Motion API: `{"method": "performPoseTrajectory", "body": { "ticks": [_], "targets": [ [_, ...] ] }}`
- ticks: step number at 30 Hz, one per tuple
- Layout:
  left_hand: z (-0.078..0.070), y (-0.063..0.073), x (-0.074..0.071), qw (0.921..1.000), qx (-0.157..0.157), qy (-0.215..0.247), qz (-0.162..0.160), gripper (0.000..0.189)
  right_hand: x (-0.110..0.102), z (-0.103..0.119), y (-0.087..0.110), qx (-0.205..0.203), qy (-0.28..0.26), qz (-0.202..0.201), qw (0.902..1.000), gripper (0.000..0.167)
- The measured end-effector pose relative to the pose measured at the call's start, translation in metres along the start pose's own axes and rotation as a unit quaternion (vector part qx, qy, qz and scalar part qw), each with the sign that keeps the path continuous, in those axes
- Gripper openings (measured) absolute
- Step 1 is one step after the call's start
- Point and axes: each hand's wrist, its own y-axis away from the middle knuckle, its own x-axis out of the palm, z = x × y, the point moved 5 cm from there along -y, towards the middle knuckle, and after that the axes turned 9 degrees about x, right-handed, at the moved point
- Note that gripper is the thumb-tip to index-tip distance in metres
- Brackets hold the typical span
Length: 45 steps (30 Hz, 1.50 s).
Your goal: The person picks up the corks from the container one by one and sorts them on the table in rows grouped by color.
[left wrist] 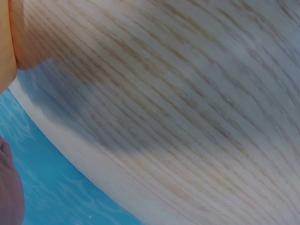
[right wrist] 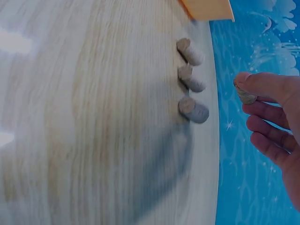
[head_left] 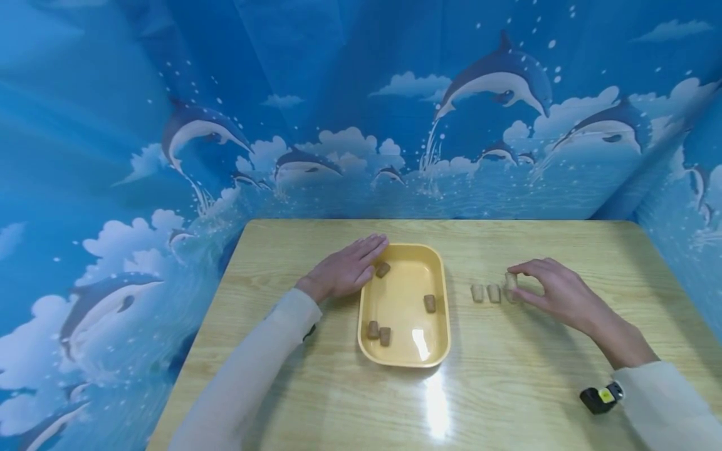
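Note:
My left hand (head_left: 346, 266) rests at the upper left rim of a yellow rectangular tray (head_left: 403, 275), its fingers straight. Several brown cork stoppers lie in the tray, among them one cork (head_left: 383, 270) near that hand and another cork (head_left: 430, 304) by the right wall. To the right of the tray, my right hand (head_left: 558, 291) pinches a cork stopper (right wrist: 245, 96) between thumb and index finger. Three corks stand in a row on the table: a left cork (head_left: 477, 293), a middle cork (head_left: 494, 293) and a right cork (right wrist: 193, 110). The held cork is directly over the right one in the head view.
A pale wood-grain table (head_left: 507, 382) carries everything. Behind it and on both sides hangs a blue curtain (head_left: 350, 81) printed with dolphins. A black wrist device (head_left: 600, 398) sits by the right sleeve. The left wrist view shows mostly tabletop, with the tray's edge at the upper left.

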Motion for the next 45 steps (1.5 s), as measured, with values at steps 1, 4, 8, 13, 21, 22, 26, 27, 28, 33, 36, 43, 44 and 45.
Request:
{"method": "performPoseTrajectory", "body": {
  "ticks": [1,4,8,13,21,22,26,27,28,33,36,43,44,45],
  "targets": [
    [0.0,0.0,0.0,1.0,0.0,0.0,-0.001,0.066,0.0,-0.002,0.001,-0.003,0.001,-0.006,1.0,0.042],
    [0.0,0.0,0.0,1.0,0.002,-0.002,-0.004,0.066,0.002,-0.008,0.005,-0.008,0.006,-0.021,0.9997,0.041],
    [0.001,0.0,0.0,1.0,0.004,-0.003,-0.007,0.066,0.004,-0.016,0.008,-0.007,0.011,-0.03,0.9995,0.042],
    [0.001,0.0,0.0,1.0,0.005,-0.003,-0.006,0.066,0.006,-0.024,0.011,0.0,0.01,-0.027,0.9996,0.041],
    [0.001,-0.001,0.001,1.0,0.005,-0.006,-0.004,0.066,0.013,-0.036,0.014,0.026,0.008,0.002,0.9996,0.041],
    [0.001,-0.001,0.001,1.0,0.005,-0.005,-0.005,0.066,0.014,-0.037,0.014,0.028,0.009,0.004,0.9996,0.041],
    [0.001,-0.001,0.001,0.9999,0.006,-0.004,-0.006,0.066,0.018,-0.041,0.015,0.028,0.007,0.004,0.9996,0.041],
    [0.001,-0.001,0.001,0.9999,0.007,-0.005,-0.007,0.066,0.019,-0.043,0.015,0.029,0.007,0.006,0.9995,0.041],
    [0.001,-0.001,0.001,0.9999,0.007,-0.005,-0.007,0.066,0.02,-0.044,0.015,0.029,0.006,0.004,0.9996,0.041],
    [0.002,-0.001,0.001,0.9999,0.005,-0.003,-0.01,0.066,0.025,-0.048,0.016,0.029,0.003,0.003,0.9996,0.041],
    [0.001,-0.001,0.001,0.9999,0.004,0.0,-0.011,0.066,0.029,-0.051,0.016,0.036,0.001,0.011,0.9993,0.043],
    [0.0,-0.001,0.0,0.9999,0.004,0.002,-0.01,0.066,0.033,-0.056,0.017,0.051,-0.001,0.023,0.9984,0.046],
    [0.0,-0.001,0.0,0.9999,0.004,0.003,-0.009,0.066,0.033,-0.055,0.017,0.051,-0.002,0.024,0.9984,0.046],
    [0.0,-0.001,0.0,0.9999,0.004,0.004,-0.009,0.066,0.033,-0.055,0.017,0.051,-0.003,0.024,0.9984,0.046]
  ]
}}
